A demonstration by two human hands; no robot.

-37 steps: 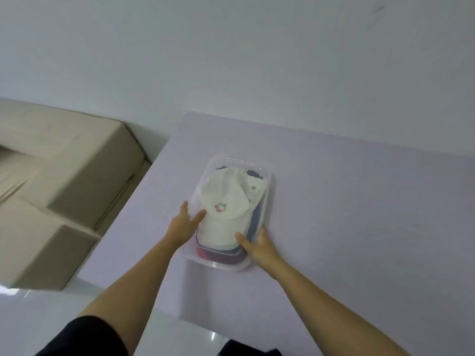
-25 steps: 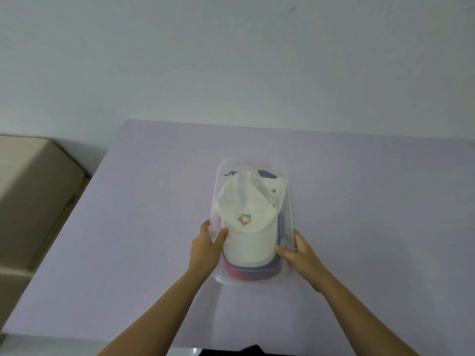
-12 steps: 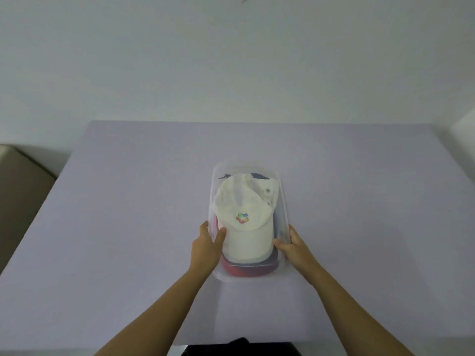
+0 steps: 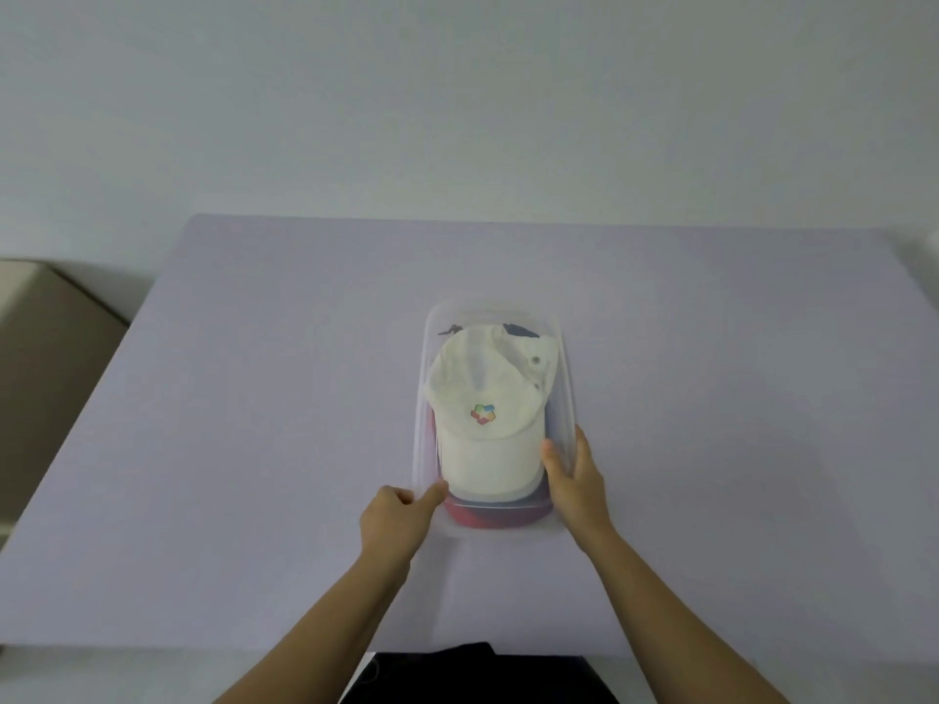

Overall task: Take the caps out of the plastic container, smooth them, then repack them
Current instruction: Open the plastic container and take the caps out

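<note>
A clear plastic container (image 4: 568,378) lies lengthwise on the lilac table (image 4: 254,398). Stacked caps fill it: a white cap (image 4: 482,393) with a small coloured logo is on top, brim toward me. Below it a blue cap's brim and a red cap (image 4: 495,515) show at the near end, and a dark cap peeks out at the far end. My left hand (image 4: 399,520) is at the near left corner, thumb over the wall beside the white brim, fingers curled outside. My right hand (image 4: 576,480) clasps the right wall, thumb inside against the brim.
A beige sofa or box (image 4: 45,358) stands past the table's left edge. A plain pale wall rises behind the table's far edge. My dark clothing (image 4: 482,673) shows below the near edge.
My view has swung right and centred on the table. The left hand slid back from the container's left side to its near left corner. The right hand stayed on the right wall.
</note>
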